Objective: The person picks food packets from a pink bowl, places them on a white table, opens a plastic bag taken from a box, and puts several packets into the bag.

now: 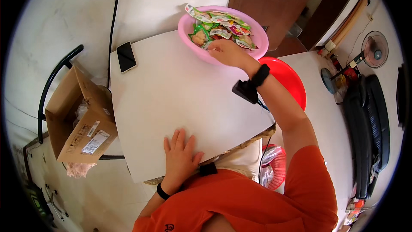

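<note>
A pink plastic basin [263, 43] stands at the far end of the white tabletop [154, 93], heaped with several snack packets [222, 29] in green and white wrappers. My right hand [227, 53] reaches over the near rim of the basin, fingers curled beside a packet. Whether those fingers grip anything is hidden by the hand itself. Flat on the tabletop near its front edge lies my left hand [180, 154], fingers spread and nothing in it. A black strap with a small black device [246, 91] circles my right wrist.
A smartphone [126, 57] lies at the table's back left corner. Left of the table sits an open cardboard box [82, 125] with clear plastic inside. A red basin [286, 77] stands by the table's right side, and a red mesh basket [279, 170] holding wrappers is below. An electric fan [375, 51] stands farther right.
</note>
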Motion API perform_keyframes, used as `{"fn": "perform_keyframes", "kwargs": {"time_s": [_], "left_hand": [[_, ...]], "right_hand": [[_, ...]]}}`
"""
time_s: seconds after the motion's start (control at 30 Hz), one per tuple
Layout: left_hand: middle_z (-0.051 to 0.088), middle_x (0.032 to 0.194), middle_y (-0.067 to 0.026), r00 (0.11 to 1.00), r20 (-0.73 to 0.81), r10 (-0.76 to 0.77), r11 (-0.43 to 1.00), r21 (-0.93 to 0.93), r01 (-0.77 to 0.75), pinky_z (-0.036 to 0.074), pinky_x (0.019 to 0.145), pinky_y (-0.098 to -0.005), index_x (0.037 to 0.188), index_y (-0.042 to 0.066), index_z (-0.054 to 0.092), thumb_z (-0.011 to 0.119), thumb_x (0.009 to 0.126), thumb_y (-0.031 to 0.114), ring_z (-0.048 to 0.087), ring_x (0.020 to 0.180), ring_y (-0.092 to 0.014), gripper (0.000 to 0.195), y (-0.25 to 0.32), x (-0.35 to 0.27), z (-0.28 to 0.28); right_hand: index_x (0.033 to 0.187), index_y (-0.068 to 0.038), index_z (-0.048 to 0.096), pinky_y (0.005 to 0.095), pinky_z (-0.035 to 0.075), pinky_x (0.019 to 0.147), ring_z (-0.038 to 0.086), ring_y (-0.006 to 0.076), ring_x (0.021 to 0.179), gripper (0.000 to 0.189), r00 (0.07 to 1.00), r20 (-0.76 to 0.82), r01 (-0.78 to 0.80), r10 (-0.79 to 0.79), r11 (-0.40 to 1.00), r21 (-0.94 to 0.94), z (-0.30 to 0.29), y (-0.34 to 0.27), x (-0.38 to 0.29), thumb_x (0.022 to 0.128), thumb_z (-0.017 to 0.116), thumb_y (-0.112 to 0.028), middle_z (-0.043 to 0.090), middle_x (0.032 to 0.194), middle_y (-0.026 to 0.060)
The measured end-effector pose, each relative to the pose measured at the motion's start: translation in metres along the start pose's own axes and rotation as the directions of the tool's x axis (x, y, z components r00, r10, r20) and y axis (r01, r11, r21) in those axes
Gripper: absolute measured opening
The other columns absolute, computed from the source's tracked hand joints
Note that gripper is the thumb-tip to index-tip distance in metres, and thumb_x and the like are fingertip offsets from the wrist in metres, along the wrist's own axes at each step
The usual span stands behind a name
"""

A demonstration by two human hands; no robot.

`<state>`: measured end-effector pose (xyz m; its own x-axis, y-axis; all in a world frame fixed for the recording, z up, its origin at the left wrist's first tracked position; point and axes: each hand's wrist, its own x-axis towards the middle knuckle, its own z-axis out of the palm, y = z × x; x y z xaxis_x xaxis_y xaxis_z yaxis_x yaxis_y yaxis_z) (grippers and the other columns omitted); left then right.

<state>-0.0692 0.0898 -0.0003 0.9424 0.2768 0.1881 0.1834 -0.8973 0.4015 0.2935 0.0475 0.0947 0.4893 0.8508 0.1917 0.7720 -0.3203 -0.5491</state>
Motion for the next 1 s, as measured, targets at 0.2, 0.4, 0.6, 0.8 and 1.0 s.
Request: {"fn": "perform_keyframes", "kwargs": {"time_s": [0.2, 0.4, 0.6, 0.8, 1.0], "left_hand": [[0.041, 0.14, -0.0228, 1.0, -0.002, 0.004, 0.999, -0.034, -0.004, 0.022, 0.107, -0.0635, 0.123, 0.007, 0.058, 0.074, 0.076, 0.03, 0.034, 0.133, -0.041, 0.054, 0.0, 0.002, -0.003], [0.04, 0.14, -0.0224, 1.0, -0.002, -0.005, 0.998, -0.065, 0.005, 0.022, 0.107, -0.0631, 0.121, 0.006, 0.059, 0.074, 0.077, 0.031, 0.034, 0.133, -0.041, 0.053, -0.001, 0.004, -0.005], [0.04, 0.14, -0.0218, 1.0, -0.006, -0.001, 0.997, -0.082, 0.001, 0.023, 0.106, -0.0626, 0.121, 0.006, 0.058, 0.074, 0.077, 0.029, 0.035, 0.133, -0.04, 0.052, 0.0, 0.004, -0.007], [0.04, 0.139, -0.0215, 0.999, -0.033, 0.012, 0.995, -0.095, -0.015, 0.024, 0.106, -0.0622, 0.121, 0.005, 0.058, 0.074, 0.077, 0.028, 0.036, 0.132, -0.04, 0.053, -0.001, 0.003, -0.008], [0.041, 0.139, -0.0218, 0.998, -0.053, 0.036, 0.996, -0.078, -0.04, 0.025, 0.105, -0.0622, 0.121, 0.006, 0.058, 0.075, 0.076, 0.028, 0.037, 0.131, -0.04, 0.053, -0.001, 0.001, -0.005]], "right_hand": [[0.108, -0.001, 0.062, 0.0275, 0.049, 0.066, 0.059, 0.0148, 0.078, 0.025, 0.924, 0.204, -0.366, 0.323, 0.901, 0.233, 0.009, 0.02, 0.062, 0.087, 0.059, -0.014, 0.062, 0.089, 0.0056], [0.103, 0.0, 0.065, 0.0271, 0.048, 0.064, 0.06, 0.013, 0.078, 0.022, 0.919, 0.119, -0.393, 0.375, 0.879, 0.27, 0.022, 0.033, 0.075, 0.084, 0.062, -0.011, 0.064, 0.091, 0.0071], [0.089, -0.002, 0.07, 0.0252, 0.047, 0.062, 0.059, 0.0103, 0.07, 0.012, 0.956, 0.068, -0.291, 0.284, 0.906, 0.307, 0.032, 0.047, 0.08, 0.082, 0.061, -0.008, 0.064, 0.075, 0.0013], [0.096, -0.004, 0.067, 0.0196, 0.044, 0.06, 0.055, 0.005, 0.071, 0.017, 0.941, -0.292, -0.087, 0.171, 0.956, 0.281, 0.0, -0.012, 0.067, 0.084, 0.055, -0.003, 0.061, 0.079, -0.0008], [0.113, -0.004, 0.061, 0.03, 0.047, 0.063, 0.056, 0.0138, 0.07, 0.035, 0.913, -0.408, 0.163, 0.009, 0.909, 0.385, 0.003, -0.062, 0.025, 0.078, 0.063, -0.011, 0.063, 0.086, 0.0088]]}}
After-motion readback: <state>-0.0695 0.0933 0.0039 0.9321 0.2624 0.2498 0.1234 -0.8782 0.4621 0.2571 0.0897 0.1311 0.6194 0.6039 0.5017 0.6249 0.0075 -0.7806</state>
